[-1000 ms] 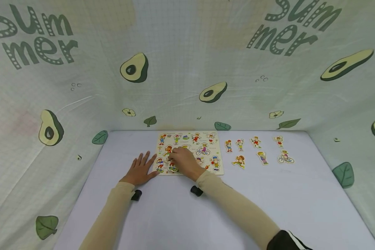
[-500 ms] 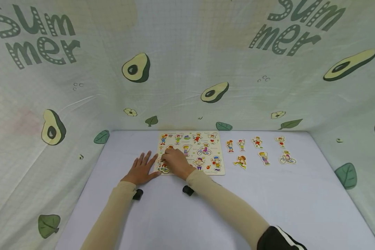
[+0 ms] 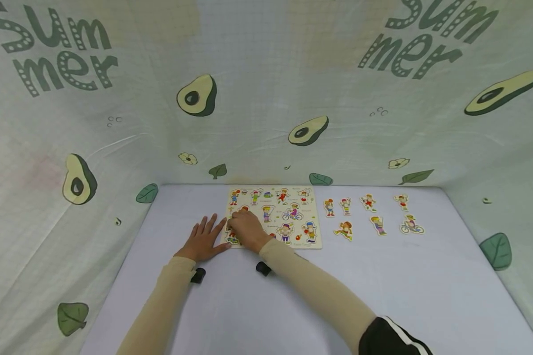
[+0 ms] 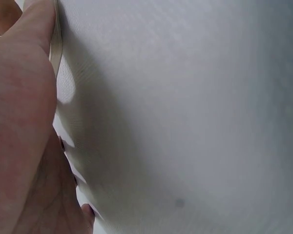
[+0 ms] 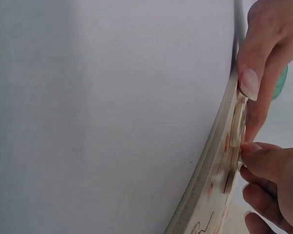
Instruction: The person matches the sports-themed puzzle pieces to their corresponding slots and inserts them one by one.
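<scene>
A wooden puzzle board [image 3: 317,217] with printed children playing sports lies against the back edge of the table. My left hand [image 3: 202,241] rests with fingers spread at the board's left edge, thumb by its lower left corner. Close beside it, my right hand [image 3: 248,230] pinches a small puzzle piece between thumb and index finger, low over the board's left part. In the right wrist view that piece [image 5: 238,122] shows edge-on at the board, between the left thumb and the right fingertips. The right hand hides part of the board's lower left pictures.
Right of the board lie several loose figure pieces, among them a running child [image 3: 344,230], a golfer [image 3: 378,225] and a cyclist [image 3: 411,225]. A cloth wall [image 3: 257,98] with avocado prints rises behind the white table [image 3: 320,276].
My right hand has shifted left across the board to its lower left area, uncovering pictures in the middle. My left hand has kept its place at the left edge.
</scene>
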